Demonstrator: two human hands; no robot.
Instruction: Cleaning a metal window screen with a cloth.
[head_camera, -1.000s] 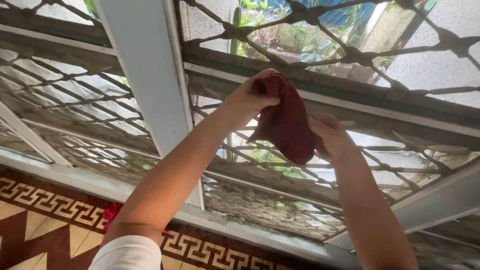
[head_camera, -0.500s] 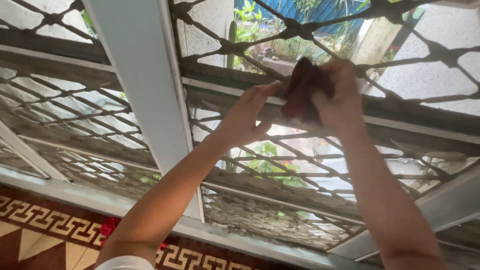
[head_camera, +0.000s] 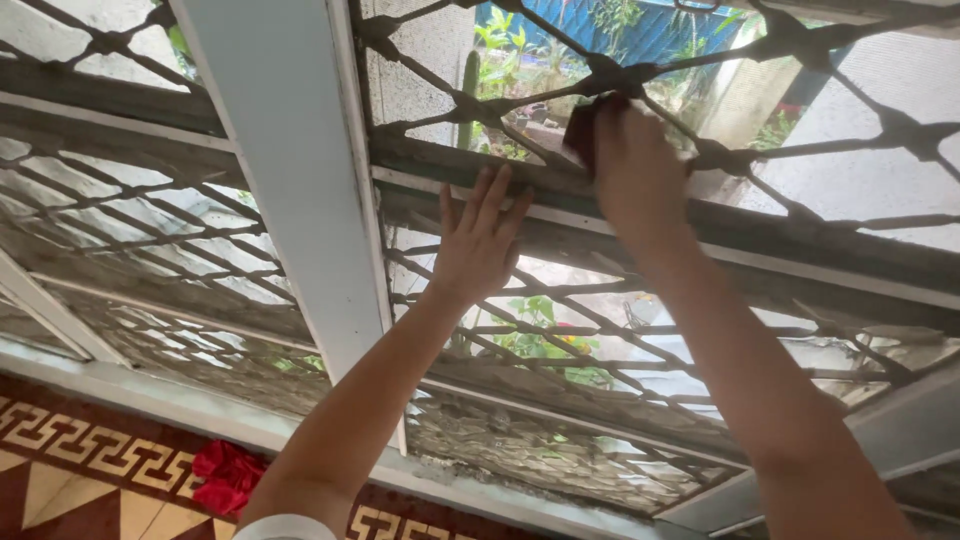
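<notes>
Since half a second ago your left hand (head_camera: 480, 245) has let go of the cloth and spread flat, while your right has carried the cloth higher up the grille; going left to right, a crumpled bright red rag (head_camera: 226, 475) lies on the patterned red-and-cream tiled floor (head_camera: 60, 460) at the foot of the window, well apart from both hands; next stands the pale painted upright window post (head_camera: 285, 170), just beside your left arm; your left hand is released and empty, fingers splayed, palm pressed against the grimy horizontal window rail (head_camera: 800, 250) — likely a brace, so you can lean upward without pushing on glass; further right, your right hand (head_camera: 635, 165) is clenched on the dark red wiping cloth (head_camera: 580, 130), pinning it against a crossing of the dark diamond-pattern metal grille (head_camera: 880, 130); only an edge of the cloth shows past your fingers, since the palm covers the rest — a grip that seems meant to press the fabric onto the narrow bars; beyond the glass, green garden plants (head_camera: 500, 50) show.
</notes>
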